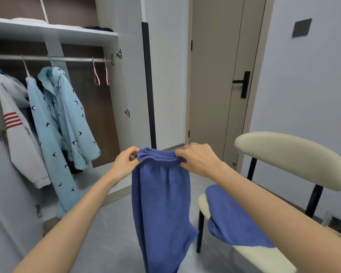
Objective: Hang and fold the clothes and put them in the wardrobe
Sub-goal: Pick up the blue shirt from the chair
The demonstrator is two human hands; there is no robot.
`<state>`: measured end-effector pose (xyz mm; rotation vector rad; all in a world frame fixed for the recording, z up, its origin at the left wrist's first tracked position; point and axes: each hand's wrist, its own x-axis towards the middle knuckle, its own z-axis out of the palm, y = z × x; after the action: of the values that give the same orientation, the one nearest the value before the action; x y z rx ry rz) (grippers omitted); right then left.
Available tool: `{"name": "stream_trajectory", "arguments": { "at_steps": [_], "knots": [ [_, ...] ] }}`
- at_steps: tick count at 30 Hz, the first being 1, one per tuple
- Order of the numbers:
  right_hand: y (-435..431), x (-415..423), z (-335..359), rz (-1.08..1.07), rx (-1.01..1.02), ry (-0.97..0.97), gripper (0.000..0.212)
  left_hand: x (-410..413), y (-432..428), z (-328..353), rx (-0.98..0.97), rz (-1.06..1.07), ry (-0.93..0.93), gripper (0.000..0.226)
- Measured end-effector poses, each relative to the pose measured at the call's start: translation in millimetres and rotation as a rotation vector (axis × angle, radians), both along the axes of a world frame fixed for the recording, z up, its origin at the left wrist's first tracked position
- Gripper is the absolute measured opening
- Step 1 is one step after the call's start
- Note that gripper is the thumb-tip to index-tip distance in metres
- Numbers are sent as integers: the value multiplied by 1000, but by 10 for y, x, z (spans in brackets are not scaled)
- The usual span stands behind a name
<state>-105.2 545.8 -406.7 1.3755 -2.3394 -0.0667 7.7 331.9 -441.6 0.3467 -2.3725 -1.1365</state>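
I hold a pair of blue pants [161, 203] up in front of me by the waistband [158, 156]. My left hand [126, 160] pinches the left end of the band between thumb and curled fingers. My right hand [199, 158] pinches the right end the same way. The band is bunched short between the two hands, which are close together and level.

The pants hang straight down from the band, long axis upright. The legs fall together past the bottom of the view, so I cannot see the hems.

The open wardrobe [130, 85] stands ahead and to my left. Its rail [67, 59] runs across, above the level of my hands. Two empty pink hangers [96, 75] hang at the rail's right end, up and left of my left hand, which is the nearer one to them. Further left on the rail hang two pale blue printed pieces [67, 115] and a grey jacket [18, 134].

A chair [283, 154] stands to my right, with another blue garment [230, 219] lying on its seat, just below my right forearm.

I judge the next step needs the pants either folded across or carried left and up to a free hanger.
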Motion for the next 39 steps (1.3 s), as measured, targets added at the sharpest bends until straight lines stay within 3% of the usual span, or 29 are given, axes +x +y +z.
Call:
{"name": "stream_trajectory", "arguments": {
  "at_steps": [3, 5, 7, 10, 14, 20, 25, 39],
  "knots": [
    [-39, -5, 122, -24, -220, -199, 15, -2, 0, 110, 64, 13, 2, 14],
    [-79, 2, 222, -49, -196, -292, 20, -5, 15, 203, 147, 24, 14, 15],
    [-104, 7, 327, -65, -186, -262, 25, -4, 35, 277, 195, 19, 18, 13],
    [-141, 7, 479, -45, -387, -201, 29, 29, 49, 392, 168, 2, 88, 17],
    [-213, -65, 608, 2, -431, -564, 31, 70, 23, 537, 105, 16, 201, 16],
    [-377, -228, 595, 19, -636, -909, 32, 84, 77, 671, 42, -11, 218, 16],
    [-538, -353, 497, 39, -599, -1083, 30, 61, -25, 718, 75, 63, 220, 19],
    [-1387, -1317, 53, 58, -785, -1301, 29, -884, -590, 500, 209, 145, 191, 23]
  ]
}}
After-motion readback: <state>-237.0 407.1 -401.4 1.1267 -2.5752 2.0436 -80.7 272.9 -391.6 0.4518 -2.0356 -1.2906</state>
